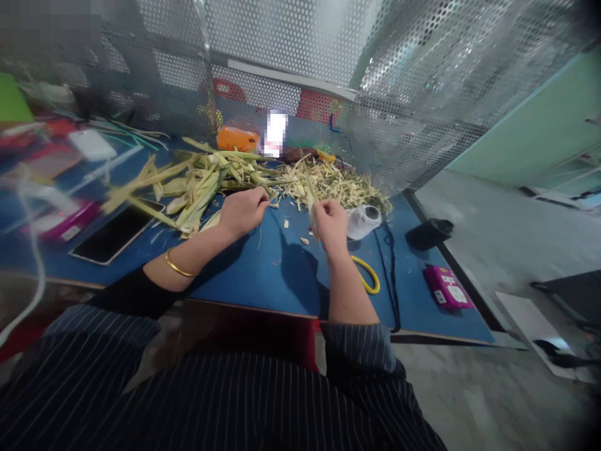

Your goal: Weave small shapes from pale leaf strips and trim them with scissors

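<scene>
My right hand (330, 224) is closed around a long pale green plant stalk (310, 191), which points up and away from me. Over the blue table my left hand (244, 212) is pinched shut; whatever may be between its fingertips is hidden. Beyond that hand lies a heap of long yellow-green stalks and leaves (201, 181). Past the right hand spreads a pile of short cut pieces (335, 181). A few loose bits (304, 240) rest on the table (263, 275) between my hands.
Beside my right hand are a white spool (364, 222) and a yellow loop handle (367, 275). Farther right lie a black cylinder (429, 234) and a purple packet (447, 288). A dark phone (119, 233) lies left. A perforated metal screen (286, 37) stands behind the table.
</scene>
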### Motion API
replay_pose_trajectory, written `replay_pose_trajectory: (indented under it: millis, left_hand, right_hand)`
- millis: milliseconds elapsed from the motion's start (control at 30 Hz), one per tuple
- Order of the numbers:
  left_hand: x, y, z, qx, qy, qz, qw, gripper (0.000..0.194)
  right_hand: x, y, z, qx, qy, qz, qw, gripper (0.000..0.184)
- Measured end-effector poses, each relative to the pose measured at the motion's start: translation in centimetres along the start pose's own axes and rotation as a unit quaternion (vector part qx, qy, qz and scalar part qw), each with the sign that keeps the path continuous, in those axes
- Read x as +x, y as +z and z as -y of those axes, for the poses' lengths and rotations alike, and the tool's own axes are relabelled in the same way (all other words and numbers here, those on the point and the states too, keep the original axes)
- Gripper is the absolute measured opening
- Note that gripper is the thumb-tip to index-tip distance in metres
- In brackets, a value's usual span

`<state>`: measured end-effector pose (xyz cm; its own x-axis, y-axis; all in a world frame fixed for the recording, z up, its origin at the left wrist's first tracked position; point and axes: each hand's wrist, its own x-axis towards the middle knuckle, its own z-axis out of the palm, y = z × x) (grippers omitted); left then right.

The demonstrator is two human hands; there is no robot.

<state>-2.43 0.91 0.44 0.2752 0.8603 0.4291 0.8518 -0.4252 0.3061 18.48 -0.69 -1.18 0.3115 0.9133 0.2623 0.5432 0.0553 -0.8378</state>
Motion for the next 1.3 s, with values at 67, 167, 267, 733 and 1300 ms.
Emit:
replay_pose_trajectory:
  millis: [67, 167, 267, 733, 1300]
  left_hand:
    - [0.9, 1.0, -0.9, 0.007, 0.004, 0.018, 1.0, 0.026]
    - [1.8, 2.5, -1.9, -0.025, 0.034, 0.072, 0.996, 0.026]
    - [1.3, 3.2, -2.4, -0.149, 0.033, 0.059, 0.987, 0.038]
    - [-0.2, 3.8, -3.3, -0.574, -0.139, 0.022, 0.807, 0.03]
    - [-1.0, 3.4, -4.0, -0.616, -0.227, 0.061, 0.752, 0.02]
  right_hand:
    - [0.3, -0.4, -0.1, 0.036, -0.04, -0.104, 0.993, 0.016]
    - [0.1, -0.3, 0.3, 0.011, -0.103, -0.169, 0.98, 0.02]
    - [-0.6, 0.3, 0.9, -0.059, -0.15, -0.158, 0.974, 0.02]
    - [-1.7, 1.5, 1.4, -0.116, -0.234, -0.001, 0.965, 0.016]
    - [-1.9, 1.6, 0.8, -0.151, -0.251, 0.031, 0.955, 0.018]
